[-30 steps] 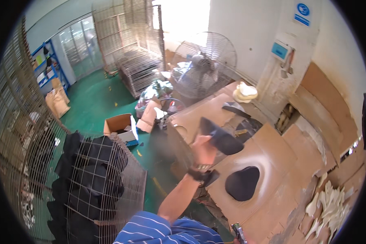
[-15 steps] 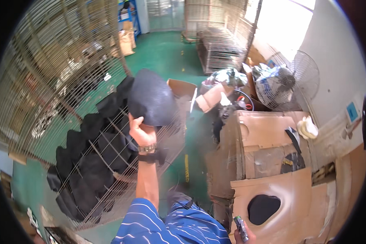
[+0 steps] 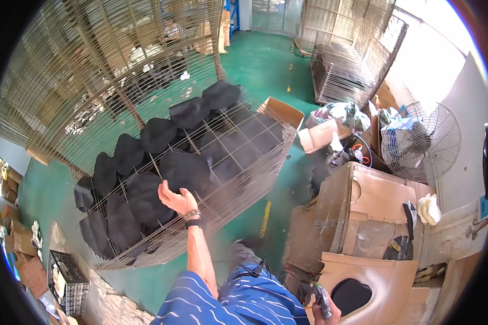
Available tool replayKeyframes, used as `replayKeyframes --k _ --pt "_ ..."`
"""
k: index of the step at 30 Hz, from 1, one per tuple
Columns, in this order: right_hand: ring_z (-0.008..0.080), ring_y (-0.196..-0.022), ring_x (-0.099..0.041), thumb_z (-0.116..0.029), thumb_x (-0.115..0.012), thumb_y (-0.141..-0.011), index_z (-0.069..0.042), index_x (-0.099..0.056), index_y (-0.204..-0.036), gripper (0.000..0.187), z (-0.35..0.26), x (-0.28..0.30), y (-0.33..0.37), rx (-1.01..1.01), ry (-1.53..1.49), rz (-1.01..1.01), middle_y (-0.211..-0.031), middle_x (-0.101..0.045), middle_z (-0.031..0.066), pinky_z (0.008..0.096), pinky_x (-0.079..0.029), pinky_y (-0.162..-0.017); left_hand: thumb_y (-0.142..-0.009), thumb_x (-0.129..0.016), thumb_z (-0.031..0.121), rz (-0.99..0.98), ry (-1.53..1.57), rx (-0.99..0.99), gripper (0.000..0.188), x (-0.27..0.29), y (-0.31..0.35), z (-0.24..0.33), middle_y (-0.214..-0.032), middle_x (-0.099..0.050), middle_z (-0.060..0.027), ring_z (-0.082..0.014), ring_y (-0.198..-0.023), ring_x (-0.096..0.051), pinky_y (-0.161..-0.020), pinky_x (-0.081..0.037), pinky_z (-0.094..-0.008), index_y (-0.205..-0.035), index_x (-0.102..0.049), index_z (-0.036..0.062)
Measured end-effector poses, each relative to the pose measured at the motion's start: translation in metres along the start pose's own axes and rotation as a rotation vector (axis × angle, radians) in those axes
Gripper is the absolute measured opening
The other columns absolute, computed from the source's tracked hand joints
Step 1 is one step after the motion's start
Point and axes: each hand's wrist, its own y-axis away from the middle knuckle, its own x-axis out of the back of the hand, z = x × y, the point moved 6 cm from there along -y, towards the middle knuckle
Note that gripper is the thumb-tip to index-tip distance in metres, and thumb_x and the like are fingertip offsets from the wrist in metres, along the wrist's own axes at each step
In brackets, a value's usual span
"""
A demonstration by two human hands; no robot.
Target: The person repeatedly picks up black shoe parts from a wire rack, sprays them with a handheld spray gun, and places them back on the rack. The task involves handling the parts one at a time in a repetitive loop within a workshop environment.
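My left hand [image 3: 177, 200] is empty, its fingers apart, over a wire rack [image 3: 238, 149]. Just beyond its fingertips lies a black rounded sheet piece [image 3: 184, 169]. Several similar black pieces [image 3: 160, 134] lie in rows on the wires, some overlapping. At the bottom edge, my right hand [image 3: 332, 314] is closed round a small silver-and-black handheld tool [image 3: 322, 301] with a green end; its exact kind is unclear. Beside that hand, a black rounded shape [image 3: 351, 297] shows on a cardboard sheet [image 3: 382, 271].
Cardboard boxes [image 3: 382, 187] stand on the right, with a pale crumpled item [image 3: 429, 209] on top. Behind them is a wire-caged fan [image 3: 420, 138]. Tall wire racks [image 3: 108, 65] rise at the far left. A black crate [image 3: 73, 287] sits low on the left.
The black piece held in my left hand has been let go; that hand has come back, open. The view has shifted left. My right hand still holds the tool.
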Motion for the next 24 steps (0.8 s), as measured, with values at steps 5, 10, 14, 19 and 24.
replayKeyframes --k 5,10,14,19,24 --pt "0.0227 -0.113 -0.062 -0.008 -0.061 -0.095 0.000 -0.058 -0.133 0.039 0.009 -0.002 0.002 -0.054 -0.046 0.019 -0.124 -0.066 0.0159 0.0323 -0.046 -0.098 -0.086 -0.060 0.009 -0.346 -0.356 -0.012 0.036 -0.022 0.003 -0.038 -0.123 -0.064 -0.0004 -0.0323 -0.130 -0.048 -0.113 -0.019 -0.0668 -0.121 -0.062 0.0195" --pt "0.0205 -0.098 -0.064 -0.011 -0.063 -0.095 -0.002 -0.059 -0.133 0.040 0.003 -0.002 0.015 -0.099 -0.152 0.047 -0.114 -0.069 0.0127 0.0325 -0.050 -0.086 -0.099 -0.050 0.021 -0.469 -0.420 0.066 0.033 -0.023 0.005 -0.037 -0.126 -0.066 -0.0094 -0.0363 -0.139 -0.041 -0.112 -0.012 -0.0718 -0.130 -0.058 0.0170" --pt "0.0187 -0.089 -0.063 -0.013 -0.063 -0.094 -0.003 -0.059 -0.134 0.041 0.024 -0.002 0.027 -0.197 -0.131 0.063 -0.109 -0.069 0.0114 0.0323 -0.051 -0.079 -0.098 -0.052 0.025 -0.343 -0.460 -0.020 0.043 -0.013 0.011 -0.012 -0.146 -0.049 -0.0135 -0.0433 -0.141 -0.033 -0.111 -0.012 -0.0734 -0.138 -0.049 0.0098" --pt "0.0168 -0.080 -0.062 -0.014 -0.064 -0.094 -0.005 -0.058 -0.135 0.043 0.037 -0.008 0.047 -0.385 -0.159 0.105 -0.102 -0.069 0.0098 0.0315 -0.051 -0.071 -0.081 -0.068 0.021 -0.385 -0.255 -0.493 0.050 -0.014 0.040 0.077 -0.142 -0.046 -0.0114 -0.0386 -0.138 -0.034 -0.100 -0.028 -0.0659 -0.127 -0.053 0.0074" --pt "0.0164 -0.081 -0.063 -0.017 -0.066 -0.094 -0.009 -0.058 -0.137 0.045 0.048 0.004 0.063 -0.216 -0.163 0.268 -0.101 -0.069 0.0100 0.0297 -0.052 -0.069 -0.081 -0.068 0.020 -0.998 0.320 -0.777 0.031 -0.055 0.154 0.179 -0.117 -0.066 -0.0132 -0.0311 -0.116 -0.058 -0.102 -0.042 -0.0454 -0.109 -0.066 0.0067"
